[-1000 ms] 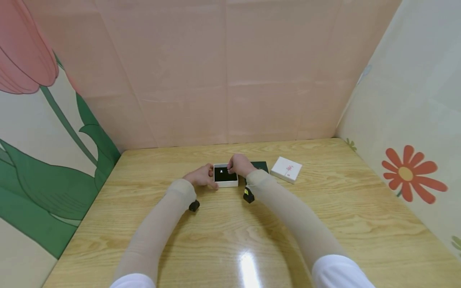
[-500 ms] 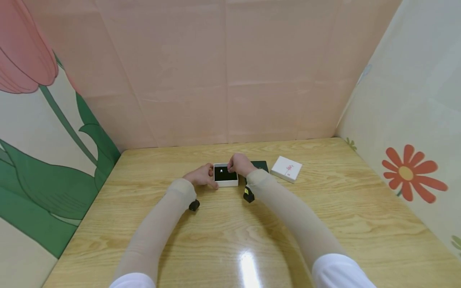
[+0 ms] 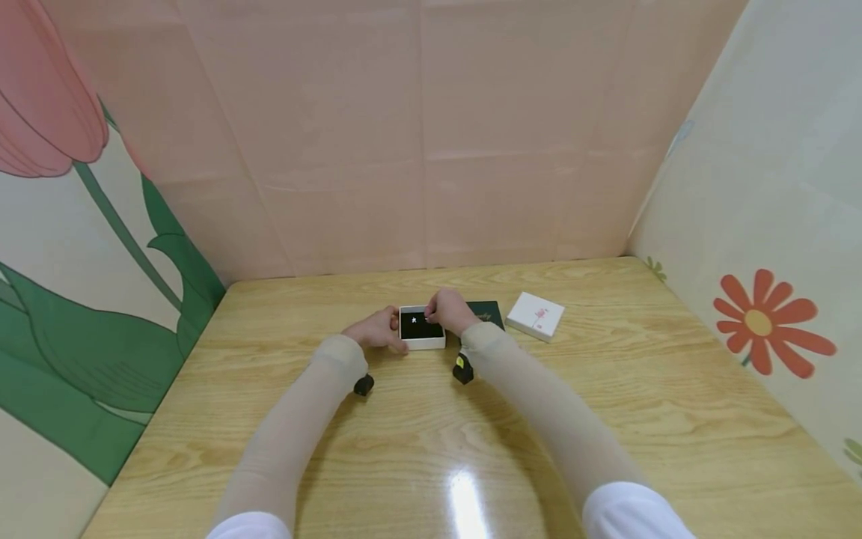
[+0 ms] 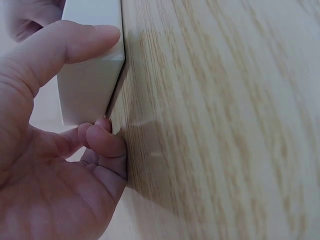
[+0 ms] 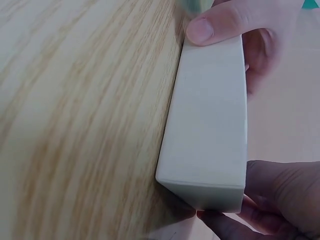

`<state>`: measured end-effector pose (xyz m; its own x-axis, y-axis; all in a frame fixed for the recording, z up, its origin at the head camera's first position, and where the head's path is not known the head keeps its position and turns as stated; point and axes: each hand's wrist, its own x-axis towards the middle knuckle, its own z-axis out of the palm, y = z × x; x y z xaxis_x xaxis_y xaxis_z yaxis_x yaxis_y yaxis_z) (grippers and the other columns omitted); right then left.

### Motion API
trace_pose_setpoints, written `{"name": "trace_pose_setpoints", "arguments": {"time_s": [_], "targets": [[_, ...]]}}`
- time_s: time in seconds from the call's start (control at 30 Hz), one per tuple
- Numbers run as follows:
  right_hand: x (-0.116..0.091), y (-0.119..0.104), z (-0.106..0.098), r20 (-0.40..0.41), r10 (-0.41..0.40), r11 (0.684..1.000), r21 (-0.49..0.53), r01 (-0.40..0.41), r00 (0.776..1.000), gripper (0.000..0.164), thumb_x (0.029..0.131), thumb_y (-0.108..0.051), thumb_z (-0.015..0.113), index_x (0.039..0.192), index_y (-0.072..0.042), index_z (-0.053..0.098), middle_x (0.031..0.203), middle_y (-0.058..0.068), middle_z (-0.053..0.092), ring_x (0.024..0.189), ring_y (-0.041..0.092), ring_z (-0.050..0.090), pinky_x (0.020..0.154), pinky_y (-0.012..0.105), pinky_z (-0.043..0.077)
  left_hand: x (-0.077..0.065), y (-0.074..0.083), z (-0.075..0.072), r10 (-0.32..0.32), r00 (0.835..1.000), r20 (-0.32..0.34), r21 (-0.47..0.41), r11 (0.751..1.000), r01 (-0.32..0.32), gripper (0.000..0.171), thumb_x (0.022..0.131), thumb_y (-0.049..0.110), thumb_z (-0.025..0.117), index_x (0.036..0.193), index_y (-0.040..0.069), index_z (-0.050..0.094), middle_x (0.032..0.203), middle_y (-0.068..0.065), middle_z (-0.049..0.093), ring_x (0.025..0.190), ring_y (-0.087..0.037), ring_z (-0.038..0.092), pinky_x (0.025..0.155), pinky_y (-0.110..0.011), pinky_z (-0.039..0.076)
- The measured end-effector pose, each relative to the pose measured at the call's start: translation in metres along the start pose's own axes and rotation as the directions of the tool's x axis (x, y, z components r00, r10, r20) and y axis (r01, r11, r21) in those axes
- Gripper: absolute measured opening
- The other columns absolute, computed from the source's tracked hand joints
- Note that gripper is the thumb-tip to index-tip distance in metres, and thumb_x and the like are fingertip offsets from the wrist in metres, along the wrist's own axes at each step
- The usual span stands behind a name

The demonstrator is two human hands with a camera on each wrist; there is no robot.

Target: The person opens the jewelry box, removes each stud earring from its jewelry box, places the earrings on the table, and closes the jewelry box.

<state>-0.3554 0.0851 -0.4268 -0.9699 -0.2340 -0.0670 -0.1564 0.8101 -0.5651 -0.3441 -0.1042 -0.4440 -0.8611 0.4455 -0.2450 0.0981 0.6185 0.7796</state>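
A small white jewellery box (image 3: 425, 344) sits uncovered on the table, lined with a black pad (image 3: 412, 331). On the pad's left half shows a tiny star-shaped silver earring (image 3: 414, 320). My left hand (image 3: 372, 330) grips the box's left end; its thumb (image 4: 95, 42) presses the near wall in the left wrist view, with the other fingers bent at the end wall. Over the pad's right half, my right hand (image 3: 450, 308) pinches a second tiny silver earring at its fingertips. In the right wrist view, the right hand's lower fingers (image 5: 225, 222) lie by the box's right end.
Just right of the box, partly behind the right wrist, lies a dark green flat piece (image 3: 488, 311). Further right is a white square lid or box (image 3: 536, 317) with a pink flower print. The wooden table (image 3: 404, 434) meets a pink wall at the back.
The right wrist has shifted slightly left, showing a little more of the dark green piece. The left hand and the white jewellery box have stayed in place.
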Motion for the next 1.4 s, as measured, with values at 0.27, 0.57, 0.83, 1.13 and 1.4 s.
{"name": "trace_pose_setpoints", "arguments": {"time_s": [0.27,0.57,0.83,1.13,1.4], "targets": [[0.0028,0.0032,0.0031,-0.006,0.004,1.000,0.022,-0.004,1.000,0.005,0.086,-0.005,0.071,0.081,-0.007,0.071,0.085,0.004,0.066,0.077,0.015,0.054,0.071,0.027,0.048,0.0002,0.0005,-0.0002,-0.001,1.000,-0.002,0.040,0.999,0.002,0.070,0.071,0.008,0.079,0.127,-0.004,0.040,0.100,-0.007,0.045,0.090,-0.018,0.043,0.078,-0.025,0.035],[0.0031,0.0037,0.0041,-0.023,-0.008,1.000,0.014,0.008,1.000,0.009,0.087,-0.001,0.068,0.081,-0.006,0.072,0.086,0.005,0.066,0.077,0.016,0.054,0.073,0.028,0.048,0.0011,0.0006,-0.0010,-0.017,1.000,0.005,0.030,0.999,0.017,0.073,0.071,0.009,0.079,0.131,-0.003,0.038,0.105,-0.010,0.048,0.094,-0.020,0.045,0.085,-0.028,0.037],[0.0017,0.0027,0.0035,-0.021,-0.014,1.000,0.009,0.014,1.000,0.006,0.086,-0.004,0.071,0.081,-0.006,0.072,0.084,0.004,0.066,0.076,0.015,0.054,0.072,0.027,0.047,0.0015,0.0008,-0.0012,-0.034,0.999,0.015,0.021,0.999,0.034,0.074,0.072,0.009,0.079,0.133,-0.002,0.038,0.115,-0.013,0.054,0.102,-0.021,0.048,0.096,-0.032,0.037],[0.0013,0.0027,0.0031,-0.001,0.010,1.000,0.025,-0.010,1.000,0.006,0.083,-0.010,0.076,0.081,-0.007,0.071,0.083,0.003,0.066,0.074,0.015,0.054,0.070,0.027,0.047,0.0003,0.0012,-0.0007,-0.020,1.000,0.016,0.034,0.999,0.019,0.074,0.072,0.009,0.080,0.132,-0.003,0.039,0.112,-0.013,0.054,0.100,-0.020,0.049,0.093,-0.031,0.037],[0.0004,0.0002,0.0017,0.001,0.008,1.000,0.015,-0.008,1.000,0.006,0.083,-0.010,0.075,0.080,-0.007,0.072,0.083,0.003,0.067,0.074,0.014,0.054,0.071,0.027,0.047,-0.0004,0.0010,-0.0010,-0.010,1.000,0.008,0.022,1.000,0.010,0.070,0.071,0.007,0.079,0.127,-0.004,0.040,0.100,-0.007,0.046,0.090,-0.019,0.044,0.079,-0.026,0.035]]}}
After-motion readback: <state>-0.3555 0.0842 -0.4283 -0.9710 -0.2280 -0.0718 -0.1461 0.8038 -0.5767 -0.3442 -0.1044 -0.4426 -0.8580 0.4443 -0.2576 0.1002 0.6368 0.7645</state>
